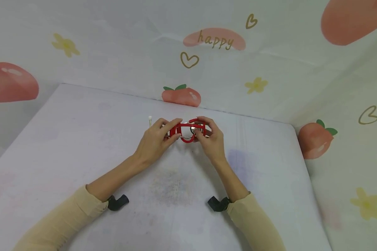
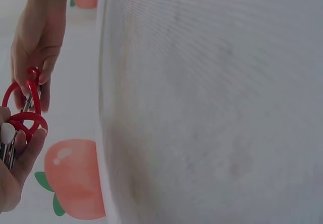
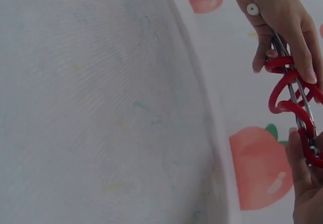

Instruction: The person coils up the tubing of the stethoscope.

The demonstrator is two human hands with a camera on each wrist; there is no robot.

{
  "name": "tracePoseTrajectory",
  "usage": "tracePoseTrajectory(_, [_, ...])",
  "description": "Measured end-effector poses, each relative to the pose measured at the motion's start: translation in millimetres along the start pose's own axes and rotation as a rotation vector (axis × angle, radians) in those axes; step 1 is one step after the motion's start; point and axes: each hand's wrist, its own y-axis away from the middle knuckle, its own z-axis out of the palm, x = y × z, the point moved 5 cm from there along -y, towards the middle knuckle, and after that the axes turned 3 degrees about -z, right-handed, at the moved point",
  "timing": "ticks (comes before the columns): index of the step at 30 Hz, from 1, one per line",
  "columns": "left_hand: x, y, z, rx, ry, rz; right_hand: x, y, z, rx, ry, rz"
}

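Note:
Both hands hold a folded stethoscope with red tubing (image 1: 187, 140) above the table, toward its far side. My left hand (image 1: 150, 144) grips one end, thumb and fingers around the bundled red tube and metal stems. Beyond its knuckles a white ear tip (image 1: 150, 118) sticks up on a thin metal stem; the right wrist view shows the ear tip (image 3: 253, 9) beside that hand. At the other end my right hand (image 1: 214, 141) pinches the tubing, its thumb at the round metal chest piece (image 1: 193, 130). Fingers hide parts of the stethoscope.
The white table (image 1: 176, 216) carries faint purple and grey stains. Behind it and on the right hangs a pale backdrop (image 1: 138, 69) printed with peaches, flowers and hearts. Black curved pieces (image 1: 118, 202) stick out from both beige sleeve cuffs.

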Motion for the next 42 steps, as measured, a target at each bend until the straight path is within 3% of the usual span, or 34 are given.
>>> tracePoseTrajectory(6, [0.1, -1.2, 0.1, -0.002, -0.001, 0.000, -6, 1.2, -2, 0.057, 0.052, -0.053])
tracePoseTrajectory(11, [-0.4, -1.5, 0.4, -0.008, -0.017, 0.000, -6, 2.3, -4, 0.040, 0.084, -0.054])
tracePoseTrajectory(17, [-4.7, -3.7, 1.1, -0.049, 0.015, -0.016, -4, 2.9, -10, -0.066, 0.065, -0.047])
tracePoseTrajectory(26, [-15.3, -6.3, 5.8, -0.138, 0.042, -0.090, 34, 6.6, -24, -0.312, 0.133, -0.044])
tracePoseTrajectory(31, [-18.1, -5.2, 9.7, -0.174, 0.010, -0.112, 36, 10.5, -29, -0.348, 0.267, -0.120])
tracePoseTrajectory(35, [-20.1, -3.4, 12.1, -0.220, -0.004, -0.152, 38, 12.9, -34, -0.350, 0.360, -0.125])
tracePoseTrajectory(42, [-21.2, -0.9, 16.4, -0.311, -0.035, -0.139, 45, 15.1, -44, -0.356, 0.369, -0.110])
